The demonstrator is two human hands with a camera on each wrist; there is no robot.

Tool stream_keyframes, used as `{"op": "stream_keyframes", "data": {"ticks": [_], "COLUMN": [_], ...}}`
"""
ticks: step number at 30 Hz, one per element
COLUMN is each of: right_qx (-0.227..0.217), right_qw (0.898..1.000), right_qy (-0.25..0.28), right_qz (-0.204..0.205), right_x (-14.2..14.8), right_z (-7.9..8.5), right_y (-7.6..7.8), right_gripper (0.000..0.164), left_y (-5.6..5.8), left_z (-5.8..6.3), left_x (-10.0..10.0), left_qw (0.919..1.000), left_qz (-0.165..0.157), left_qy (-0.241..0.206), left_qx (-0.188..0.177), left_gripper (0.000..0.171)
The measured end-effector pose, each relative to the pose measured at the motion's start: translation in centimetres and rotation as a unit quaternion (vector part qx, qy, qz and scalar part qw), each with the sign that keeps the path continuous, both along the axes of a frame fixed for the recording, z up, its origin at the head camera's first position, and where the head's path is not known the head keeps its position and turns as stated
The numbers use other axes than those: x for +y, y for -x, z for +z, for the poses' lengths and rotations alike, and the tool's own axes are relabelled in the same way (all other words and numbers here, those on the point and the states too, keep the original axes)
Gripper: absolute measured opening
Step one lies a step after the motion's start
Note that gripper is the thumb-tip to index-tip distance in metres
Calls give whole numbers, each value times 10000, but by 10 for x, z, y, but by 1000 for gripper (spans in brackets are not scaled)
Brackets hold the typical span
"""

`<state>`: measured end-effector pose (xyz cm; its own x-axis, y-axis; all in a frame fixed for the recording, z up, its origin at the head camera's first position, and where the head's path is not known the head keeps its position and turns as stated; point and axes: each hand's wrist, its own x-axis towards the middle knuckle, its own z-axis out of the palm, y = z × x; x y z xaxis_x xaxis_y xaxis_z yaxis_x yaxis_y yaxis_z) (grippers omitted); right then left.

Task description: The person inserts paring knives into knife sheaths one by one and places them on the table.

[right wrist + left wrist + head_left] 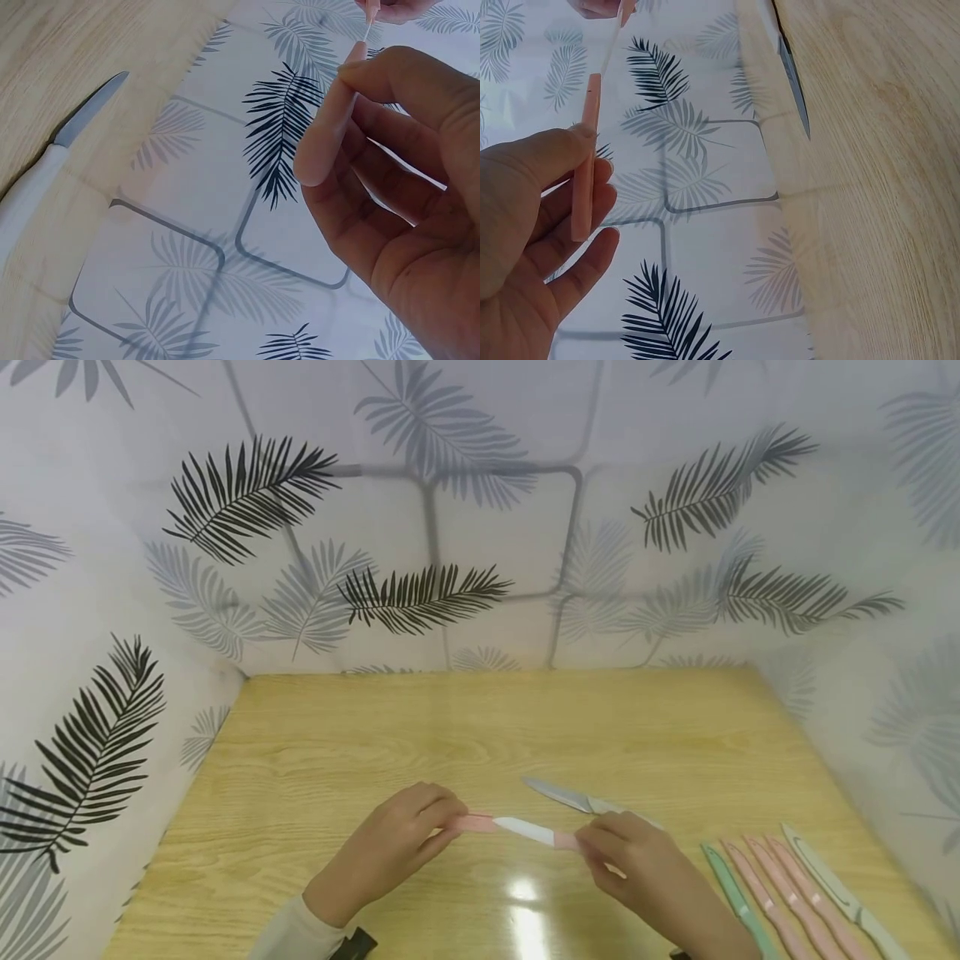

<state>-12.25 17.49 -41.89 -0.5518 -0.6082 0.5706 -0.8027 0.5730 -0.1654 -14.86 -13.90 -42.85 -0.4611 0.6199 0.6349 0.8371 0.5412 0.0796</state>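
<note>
My left hand (401, 835) pinches a slim pink blade sheath (477, 822) between thumb and fingers. In my right hand (645, 868) is the pink handle (326, 135) of a paring knife, gripped by thumb and fingertips. Its white blade (527, 831) points left, with the tip right at the sheath's mouth and most of the blade uncovered. Both pieces are held nearly in line, over the middle of the table. Just behind the right hand lies another knife (558, 793), white-handled with a bare grey blade; the hand hides part of its handle in the head view.
At the right of the wooden table (337, 735) lies a row of sheathed knives: a green one (733, 887), several pink ones (787, 885) and a longer white one (828, 881). Leaf-patterned sheeting (495, 535) stands along the back and sides.
</note>
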Motion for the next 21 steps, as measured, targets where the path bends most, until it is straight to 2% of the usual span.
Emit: {"op": "stream_keyframes", "data": {"ticks": [3, 11, 16, 21], "right_qx": [112, -45, 42, 32], "right_qw": [9999, 9999, 9998, 9995], "right_qy": [17, -153, -193, -248], "right_qz": [50, -27, 81, 200], "right_x": [0, -3, -6, -10], "right_z": [1, 5, 6, 6], "right_y": [1, 0, 1, 3], "right_gripper": [40, 36, 34, 33], "left_y": [0, 1, 1, 1], "left_z": [0, 0, -1, -3], "left_x": [0, 1, 3, 6], "left_qw": [10000, 9997, 9995, 9992], "left_qz": [-53, -168, -235, -392], "left_qy": [14, 124, 102, 36], "left_qx": [35, 114, 178, 90], "left_gripper": [14, 16, 16, 15]}}
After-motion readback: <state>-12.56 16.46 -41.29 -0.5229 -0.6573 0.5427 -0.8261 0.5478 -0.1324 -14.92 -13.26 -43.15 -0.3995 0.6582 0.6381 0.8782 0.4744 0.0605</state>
